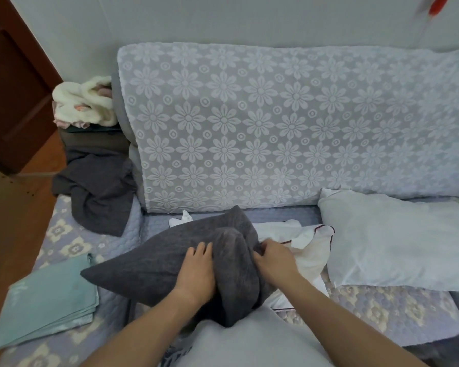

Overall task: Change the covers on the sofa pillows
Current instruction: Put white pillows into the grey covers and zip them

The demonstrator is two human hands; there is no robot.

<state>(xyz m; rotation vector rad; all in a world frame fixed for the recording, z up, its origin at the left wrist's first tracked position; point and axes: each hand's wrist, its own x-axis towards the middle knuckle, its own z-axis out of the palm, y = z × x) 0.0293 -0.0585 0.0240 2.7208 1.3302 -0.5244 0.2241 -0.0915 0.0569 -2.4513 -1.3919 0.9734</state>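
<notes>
A dark grey covered pillow (143,263) lies on the sofa seat in front of me. My left hand (196,271) presses on its bunched right end, fingers curled into the grey cloth. My right hand (273,260) grips the same bunched grey fabric from the right side. Under and right of the pillow lies a crumpled white cover with dark piping (308,250). A bare white pillow insert (392,239) lies further right on the seat. Folded teal covers (48,305) are stacked at the seat's left front.
A loose dark grey cloth (98,189) is heaped at the sofa's left end, with cream fluffy fabric (85,102) piled above it. The sofa back carries a white flower-patterned lace throw (276,123). A brown wooden door (13,83) stands far left.
</notes>
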